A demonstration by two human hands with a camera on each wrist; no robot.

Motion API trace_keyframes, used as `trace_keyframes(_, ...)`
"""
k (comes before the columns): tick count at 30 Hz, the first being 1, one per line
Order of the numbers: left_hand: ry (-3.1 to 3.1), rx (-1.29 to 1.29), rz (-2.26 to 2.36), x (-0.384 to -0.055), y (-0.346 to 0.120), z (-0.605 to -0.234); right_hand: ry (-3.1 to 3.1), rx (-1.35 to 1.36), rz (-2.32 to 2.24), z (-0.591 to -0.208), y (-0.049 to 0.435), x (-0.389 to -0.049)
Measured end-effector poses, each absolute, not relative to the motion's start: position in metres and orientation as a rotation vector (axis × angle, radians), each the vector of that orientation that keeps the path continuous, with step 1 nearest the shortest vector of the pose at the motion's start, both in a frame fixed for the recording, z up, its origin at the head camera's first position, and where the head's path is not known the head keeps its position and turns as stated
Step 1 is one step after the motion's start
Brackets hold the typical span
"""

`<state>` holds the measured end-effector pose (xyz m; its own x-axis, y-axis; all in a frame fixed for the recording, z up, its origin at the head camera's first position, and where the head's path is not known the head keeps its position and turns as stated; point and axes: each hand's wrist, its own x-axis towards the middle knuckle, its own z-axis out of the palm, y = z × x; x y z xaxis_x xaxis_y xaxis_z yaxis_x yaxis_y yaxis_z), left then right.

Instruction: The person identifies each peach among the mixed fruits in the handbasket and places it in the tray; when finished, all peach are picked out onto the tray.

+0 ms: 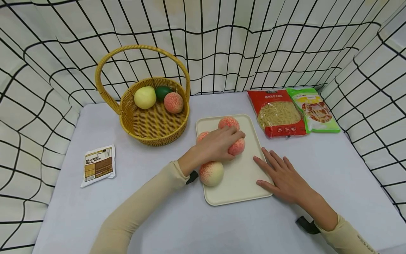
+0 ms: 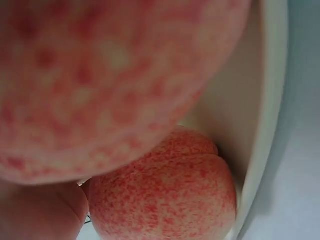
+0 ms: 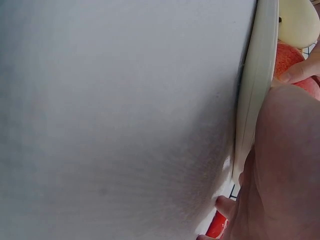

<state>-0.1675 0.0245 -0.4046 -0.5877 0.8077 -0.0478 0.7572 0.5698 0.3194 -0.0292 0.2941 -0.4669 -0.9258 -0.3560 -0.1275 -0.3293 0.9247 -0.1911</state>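
Observation:
Several peaches lie on a cream rectangular tray [image 1: 244,187]. My left hand [image 1: 219,143] reaches over the tray from the left, its fingers and thumb curled round a red-speckled peach [image 1: 236,147]. Beyond the fingers sits another peach [image 1: 229,122]; one more peach [image 1: 202,135] is partly hidden behind the hand. A paler peach [image 1: 211,174] lies by the wrist at the tray's left edge. The left wrist view shows one peach [image 2: 110,85] very close and a second peach [image 2: 170,195] behind it. My right hand [image 1: 282,176], fingers spread, rests at the tray's right edge.
A yellow wicker basket [image 1: 153,137] with a tall handle holds a pale yellow fruit [image 1: 145,97], a dark green one [image 1: 162,92] and a peach [image 1: 173,103]. A red pasta bag [image 1: 279,113] overlaps a green packet [image 1: 317,111]. A brown-white packet [image 1: 99,165] lies left. Black-gridded cloth walls surround the table.

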Motion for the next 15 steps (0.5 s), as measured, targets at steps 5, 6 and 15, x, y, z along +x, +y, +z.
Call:
trace_keyframes(5,2.641,1.344,0.323,-0.1681,0.0285,-0.4046,2.920,-0.522,-0.255,-0.4670,0.2940,-0.0290)
trace_keyframes(6,2.647,1.357,0.305,-0.1680,0.0292,-0.4048,2.920,-0.522,-0.256,-0.4671,0.2940,-0.0290)
trace_keyframes(15,2.667,1.404,0.215,-0.1675,0.0317,-0.4087,2.924,-0.529,-0.267,-0.4662,0.2942,-0.0288)
